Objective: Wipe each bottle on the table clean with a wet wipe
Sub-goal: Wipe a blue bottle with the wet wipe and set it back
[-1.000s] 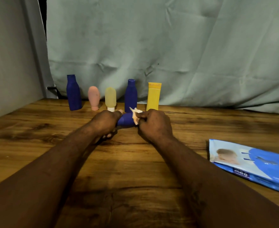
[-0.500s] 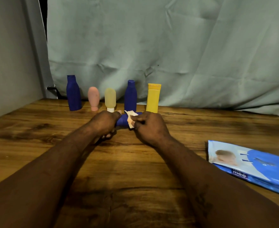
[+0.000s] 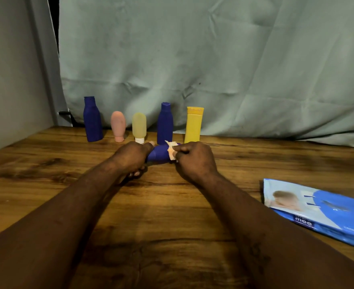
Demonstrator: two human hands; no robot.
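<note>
**Hands busy on a sideways blue bottle (image 3: 158, 154)**

Fingers curled, the left hand (image 3: 133, 157) grips one end of it, just in front of the row on the wooden table (image 3: 172, 205). The right hand (image 3: 195, 161) pinches a wet wipe (image 3: 171, 151) against the other end. Behind stand a tall navy bottle (image 3: 92, 119), pink bottle (image 3: 118, 126), pale yellow bottle (image 3: 139, 127), slim navy bottle (image 3: 164, 123) and yellow tube (image 3: 193, 126). A wipes pack (image 3: 322, 209) lies far right.

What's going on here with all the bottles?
A person is cleaning bottles. The left hand holds a blue bottle sideways, and the right hand presses a wet wipe against it. A row of five bottles stands at the back of the wooden table, waiting by the curtain. A pack of wipes lies on the right.
</note>
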